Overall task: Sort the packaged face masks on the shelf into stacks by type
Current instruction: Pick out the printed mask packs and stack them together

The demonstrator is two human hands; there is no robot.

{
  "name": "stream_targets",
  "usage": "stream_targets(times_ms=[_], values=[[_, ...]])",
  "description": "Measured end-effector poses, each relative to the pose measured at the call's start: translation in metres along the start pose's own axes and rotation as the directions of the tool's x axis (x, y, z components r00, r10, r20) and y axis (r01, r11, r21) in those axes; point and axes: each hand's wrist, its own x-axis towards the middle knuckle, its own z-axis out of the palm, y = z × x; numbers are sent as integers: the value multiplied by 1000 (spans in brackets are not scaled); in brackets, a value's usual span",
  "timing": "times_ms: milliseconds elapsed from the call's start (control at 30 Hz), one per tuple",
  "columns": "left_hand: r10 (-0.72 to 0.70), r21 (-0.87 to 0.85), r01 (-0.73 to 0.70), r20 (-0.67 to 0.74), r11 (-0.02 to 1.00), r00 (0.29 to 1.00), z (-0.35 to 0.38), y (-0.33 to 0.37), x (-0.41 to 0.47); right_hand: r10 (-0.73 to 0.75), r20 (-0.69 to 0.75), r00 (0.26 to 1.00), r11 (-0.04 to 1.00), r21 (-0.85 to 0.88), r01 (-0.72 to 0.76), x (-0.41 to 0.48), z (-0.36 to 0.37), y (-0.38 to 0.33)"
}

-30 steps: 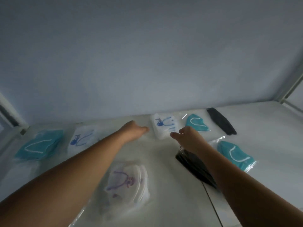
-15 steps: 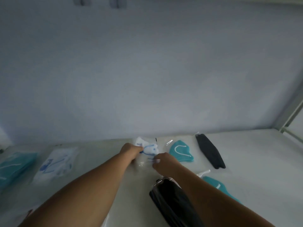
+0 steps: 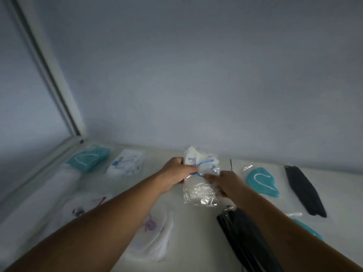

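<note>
Both hands were on it: the left hand (image 3: 176, 173) gripped the left edge of the white folded face mask with blue ear loops in its crinkly clear plastic wrapper (image 3: 200, 185), and the right hand (image 3: 225, 183) pinched its right side, the packet held up over the middle of the white shelf (image 3: 196, 228). At the back left lay a stack of teal packaged masks (image 3: 88, 159) with a stack of white blue-printed masks (image 3: 125, 163) just beside it. A lone teal wrapped mask (image 3: 261, 181) and a long black mask (image 3: 304, 189) lay to the right.

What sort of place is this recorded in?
Probably a storage shelf bay: white shelf board, plain back wall, corner upright, and bagged masks in piles like the teal stack.
</note>
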Motion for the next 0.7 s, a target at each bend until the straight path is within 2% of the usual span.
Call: stream_targets(times_ms=[167,300,467,600,700], values=[[19,-23,-21,-77,1000,997,-56,-10,-39,-104,238,966,993,79,88,-14,43,-17],[4,8,-2,-177,1000,984,-105,-19,-48,-93,293,952,989,135,55,-19,98,-41],[36,106,-6,-287,994,957,-176,-20,-43,-47,276,960,991,133,11,1,169,-66],[72,239,15,-348,971,935,-225,-20,-17,-30,141,990,993,115,14,33,223,-85],[110,402,33,-327,915,939,-252,-21,9,-13,19,1000,999,35,13,60,257,-94]])
